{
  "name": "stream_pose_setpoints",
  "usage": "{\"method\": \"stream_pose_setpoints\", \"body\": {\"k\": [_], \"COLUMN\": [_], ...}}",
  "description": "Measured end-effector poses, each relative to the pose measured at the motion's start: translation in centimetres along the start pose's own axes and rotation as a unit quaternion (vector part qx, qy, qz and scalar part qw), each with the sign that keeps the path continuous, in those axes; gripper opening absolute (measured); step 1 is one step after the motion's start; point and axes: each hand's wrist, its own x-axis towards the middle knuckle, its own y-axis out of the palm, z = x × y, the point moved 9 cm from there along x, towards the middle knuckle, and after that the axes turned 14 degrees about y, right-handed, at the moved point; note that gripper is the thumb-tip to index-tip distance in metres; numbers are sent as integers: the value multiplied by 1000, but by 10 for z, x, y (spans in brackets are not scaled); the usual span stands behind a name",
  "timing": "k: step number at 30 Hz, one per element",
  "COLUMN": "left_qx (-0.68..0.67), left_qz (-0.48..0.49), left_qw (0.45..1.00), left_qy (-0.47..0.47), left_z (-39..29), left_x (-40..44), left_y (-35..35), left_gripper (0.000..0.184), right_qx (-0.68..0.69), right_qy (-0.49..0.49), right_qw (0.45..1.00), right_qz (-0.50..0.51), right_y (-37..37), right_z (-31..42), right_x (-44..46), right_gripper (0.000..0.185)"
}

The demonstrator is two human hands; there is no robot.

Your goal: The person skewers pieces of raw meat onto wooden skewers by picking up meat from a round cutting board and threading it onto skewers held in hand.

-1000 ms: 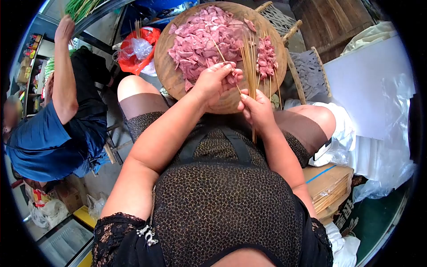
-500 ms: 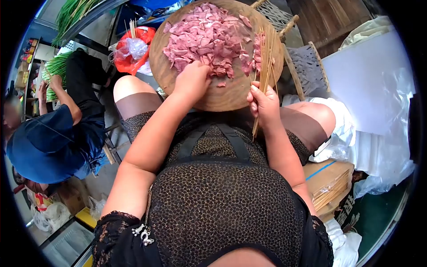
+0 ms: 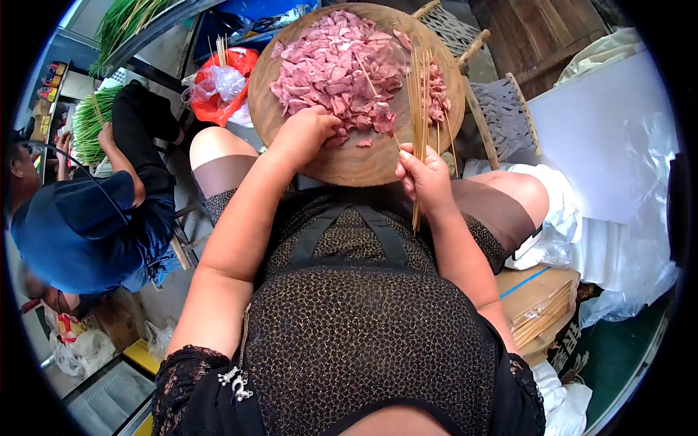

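Observation:
Sliced pink meat [image 3: 331,65] lies heaped on a round wooden board [image 3: 273,120] in front of me. My left hand [image 3: 309,134] is at the near edge of the heap, its fingertips pressed together at the meat; what they pinch is too small to make out. My right hand [image 3: 427,174] is closed round a bundle of thin wooden skewers [image 3: 419,109] that stand up from the fist. One skewer slants left from this hand, with meat on it near the heap. Beyond the bundle, skewered meat [image 3: 438,98] rests on the board's right side.
A red plastic bag [image 3: 225,80] with skewers stands left of the board. A person in blue [image 3: 80,225] sits at the far left near green vegetables [image 3: 91,127]. Woven chairs [image 3: 502,120] stand to the right, beside a white panel [image 3: 596,138].
My left hand went from the skewer in front of my right hand to the meat heap. The right hand still holds the bundle. The seated person has lowered a raised arm.

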Motion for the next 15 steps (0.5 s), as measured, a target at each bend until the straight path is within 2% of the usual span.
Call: {"method": "stream_pose_setpoints", "body": {"k": [3,5,6,7,9,10,11,13,15], "left_qx": [-11,-141,-257,-255,-314,-329,-329,-393,-413], "left_qz": [-19,-64,-102,-103,-169,-189,-190,-198,-213], "left_qw": [1000,986,954,954,917,909,909,861,843], "left_qy": [13,-56,-118,-118,-178,-172,-172,-255,-271], "left_z": [3,13,24,26,40,40,41,50,53], "left_x": [4,5,1,2,0,2,6,5,7], "left_y": [-6,-16,-13,-14,-21,-26,-28,-24,-23], "left_gripper": [20,15,16,16,19,21,21,22,23], "right_qx": [-7,-8,-12,-18,-29,-39,-40,-55,-68], "right_qy": [0,0,0,0,7,16,15,25,22], "right_qw": [1000,1000,1000,1000,1000,999,999,998,997], "right_qz": [0,2,4,6,8,7,8,-1,4], "right_y": [-1,-1,0,1,1,1,2,3,4], "right_z": [0,-1,-1,-1,-4,-7,-6,-7,-7], "right_x": [0,0,0,0,3,3,3,2,1], "right_gripper": [19,19,19,19,19,19,19,20,20]}}
